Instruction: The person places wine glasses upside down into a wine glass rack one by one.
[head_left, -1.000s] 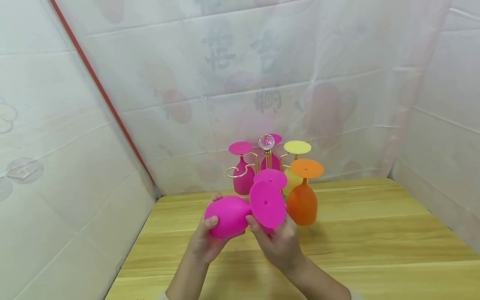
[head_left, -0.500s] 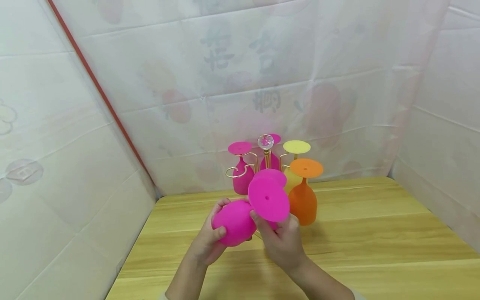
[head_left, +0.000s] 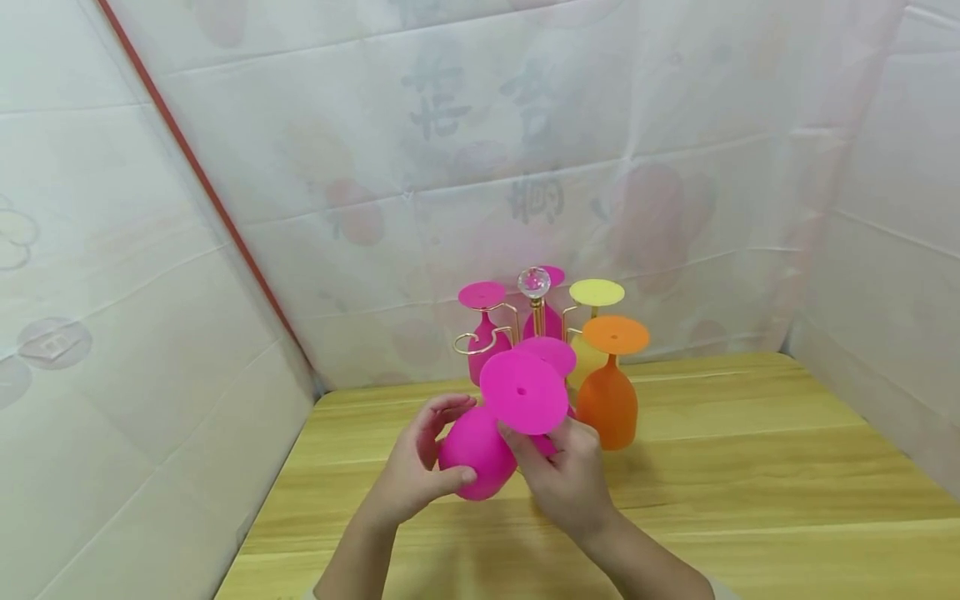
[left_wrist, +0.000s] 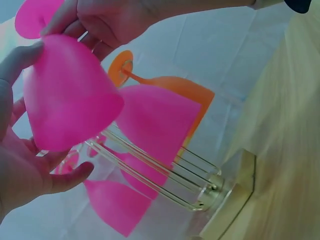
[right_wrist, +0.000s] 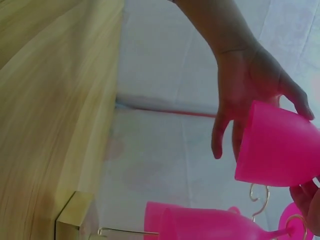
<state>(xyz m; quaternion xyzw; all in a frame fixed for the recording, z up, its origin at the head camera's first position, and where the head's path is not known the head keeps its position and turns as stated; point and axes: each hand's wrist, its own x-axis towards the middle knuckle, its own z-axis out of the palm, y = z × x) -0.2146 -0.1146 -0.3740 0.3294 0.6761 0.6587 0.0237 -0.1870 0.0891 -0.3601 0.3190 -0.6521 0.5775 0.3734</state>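
A pink goblet is held upside down and tilted in the air, in front of a gold wire rack. My right hand pinches its stem just below the round foot. Around the bowl, my left hand lies with fingers spread and loose. Its thumb touches the bowl or sits very near it. The left wrist view shows the goblet bowl between both hands, mouth facing down toward the rack. In the right wrist view the left hand appears with straight fingers beside the bowl.
Inverted goblets hang on the rack: several pink ones, a yellow one and an orange one. A crystal ball tops the rack. One wire hook at left holds no goblet. The wooden table meets cloth walls.
The goblet has turned from lying sideways to more upright, mouth down, with its foot swinging up and left. My left fingers have loosened from the bowl; my right hand keeps the stem.
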